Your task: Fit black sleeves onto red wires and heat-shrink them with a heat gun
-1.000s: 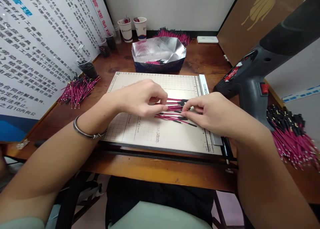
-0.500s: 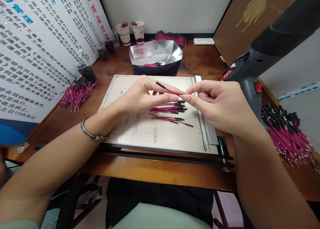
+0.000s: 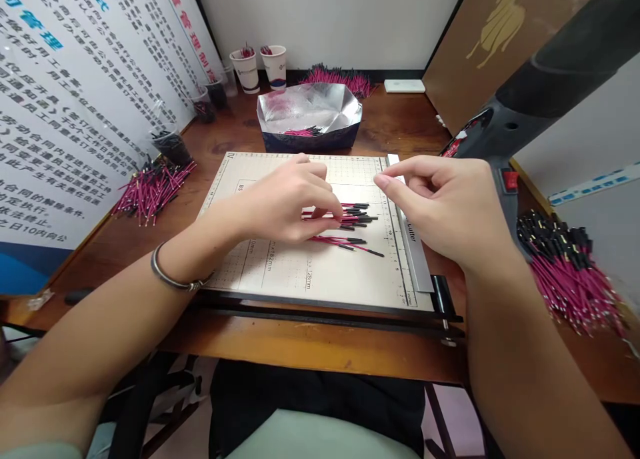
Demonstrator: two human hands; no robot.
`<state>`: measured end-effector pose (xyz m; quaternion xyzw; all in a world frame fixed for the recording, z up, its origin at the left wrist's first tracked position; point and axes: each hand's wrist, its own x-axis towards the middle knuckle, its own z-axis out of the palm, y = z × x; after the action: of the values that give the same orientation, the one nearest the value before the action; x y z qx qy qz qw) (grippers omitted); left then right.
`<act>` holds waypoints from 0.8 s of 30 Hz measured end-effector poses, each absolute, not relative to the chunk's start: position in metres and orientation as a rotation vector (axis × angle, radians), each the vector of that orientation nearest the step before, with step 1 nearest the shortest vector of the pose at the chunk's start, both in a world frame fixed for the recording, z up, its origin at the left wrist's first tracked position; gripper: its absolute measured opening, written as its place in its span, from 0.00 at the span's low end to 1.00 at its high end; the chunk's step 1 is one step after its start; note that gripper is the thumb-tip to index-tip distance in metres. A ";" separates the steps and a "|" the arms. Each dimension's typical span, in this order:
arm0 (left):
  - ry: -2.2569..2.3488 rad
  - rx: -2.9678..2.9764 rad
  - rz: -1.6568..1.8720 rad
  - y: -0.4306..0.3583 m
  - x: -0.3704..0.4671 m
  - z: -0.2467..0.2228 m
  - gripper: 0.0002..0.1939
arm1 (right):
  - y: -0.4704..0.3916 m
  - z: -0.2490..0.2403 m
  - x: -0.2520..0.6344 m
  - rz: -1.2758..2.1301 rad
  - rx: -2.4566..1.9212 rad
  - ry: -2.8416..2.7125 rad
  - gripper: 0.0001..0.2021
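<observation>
My left hand (image 3: 293,202) is over the small pile of red wires with black sleeved ends (image 3: 357,220) on the paper cutter's board (image 3: 265,265). Its thumb and index finger pinch at a red wire in that pile; the other fingers curl above and hide part of it. A few more wires (image 3: 370,249) lie slightly nearer to me. Beside the cutter's metal edge strip (image 3: 416,252), my right hand (image 3: 445,209) is raised with thumb and forefinger pressed together. Whatever is between those tips is too small to make out.
Behind the board stands a foil-lined box (image 3: 310,139) with some wires inside. Wire bundles lie at left (image 3: 153,189), right (image 3: 570,272) and back (image 3: 340,79). A dark heat gun (image 3: 525,105) leans in from the right. Paper cups (image 3: 274,69) stand at the back.
The hands, which met at one sleeved wire above the board, have parted. My left hand has come down to the pile; the right has shifted slightly right and stays pinched.
</observation>
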<state>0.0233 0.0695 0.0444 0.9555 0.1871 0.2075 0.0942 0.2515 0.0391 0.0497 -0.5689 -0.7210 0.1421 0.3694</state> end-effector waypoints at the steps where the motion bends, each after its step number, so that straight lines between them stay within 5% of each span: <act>1: 0.537 2.820 0.583 0.069 0.025 0.044 0.11 | 0.039 0.049 0.251 0.364 -1.466 -1.860 0.05; 9: 0.696 2.672 0.524 0.075 0.028 0.049 0.12 | 0.036 0.056 0.251 0.438 -1.477 -1.891 0.07; 14: 0.899 2.588 0.136 0.088 0.036 0.058 0.22 | 0.036 0.056 0.252 0.494 -1.463 -1.879 0.08; 24: 0.923 2.491 -0.105 0.097 0.051 0.068 0.09 | 0.037 0.057 0.253 0.484 -1.414 -1.893 0.09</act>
<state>0.0509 0.0971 0.0676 0.9098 0.3370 -0.0382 0.2390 0.2530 0.0369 0.0566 -0.5478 -0.7332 0.1875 0.3566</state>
